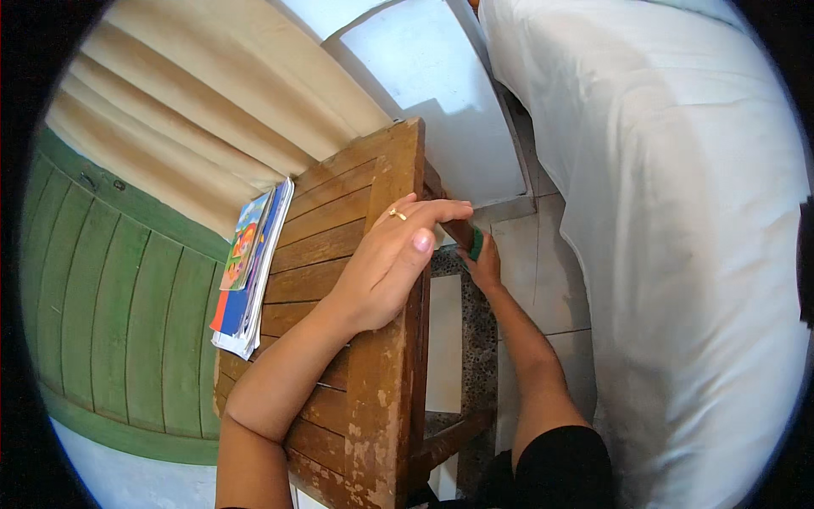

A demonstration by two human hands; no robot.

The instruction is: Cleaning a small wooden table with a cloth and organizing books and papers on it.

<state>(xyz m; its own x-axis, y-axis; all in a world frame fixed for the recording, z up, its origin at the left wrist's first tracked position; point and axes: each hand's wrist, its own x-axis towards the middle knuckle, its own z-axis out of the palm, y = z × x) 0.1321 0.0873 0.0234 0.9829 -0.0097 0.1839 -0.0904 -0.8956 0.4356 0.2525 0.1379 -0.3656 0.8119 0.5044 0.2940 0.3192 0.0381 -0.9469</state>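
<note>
A slatted wooden table [375, 407] with worn, flaking varnish stands before me. Over its right edge rests my left hand [385, 270], a gold ring on one finger, thumb apart and palm down; it holds nothing that I can see. Lower down, beside the table, my right hand [487, 267] grips a green scouring pad [477, 243]. The pad is pressed against a brown wooden leg [459, 233] of the table. My right palm and part of the pad are hidden.
A stack of books and papers [245, 273] lies at the tabletop's left side. Beyond are a beige curtain [210, 121] and a green wooden panel [121, 305]. White cloth [668, 254] hangs on the right, above a tiled floor [540, 273]. A white wall block [439, 83] stands behind.
</note>
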